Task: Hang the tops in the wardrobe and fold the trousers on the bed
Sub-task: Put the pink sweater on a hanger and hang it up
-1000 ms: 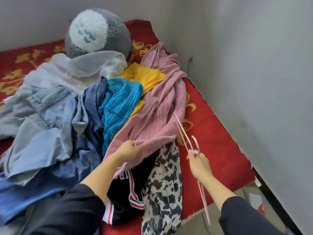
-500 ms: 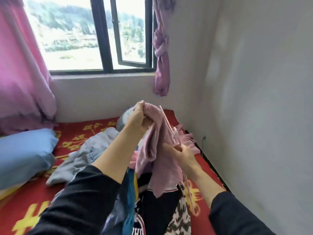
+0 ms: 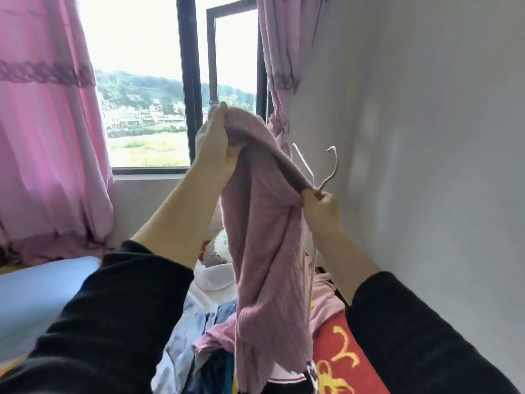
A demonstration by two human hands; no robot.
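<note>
A pink ribbed knit top [image 3: 267,251] hangs lifted above the bed. My left hand [image 3: 214,143] grips its bunched upper edge, raised high in front of the window. My right hand [image 3: 321,206] pinches the other end of that edge together with a thin pale hanger [image 3: 331,169], whose hook sticks up beside the wall. The rest of the hanger is mostly hidden behind the top. Under the top lies the pile of clothes [image 3: 204,336]: light blue denim, white and pink pieces.
The red bedspread [image 3: 338,362] with yellow pattern runs along the white wall [image 3: 440,166] on the right. A light blue pillow [image 3: 37,297] lies at the left. Pink curtains [image 3: 48,137] frame the window [image 3: 193,89]. A plush pillow [image 3: 218,248] peeks out behind the top.
Both hands have lifted the pink top higher off the pile, the left hand rising most. The right hand now holds the top's edge and the hanger together. My view has tilted upwards.
</note>
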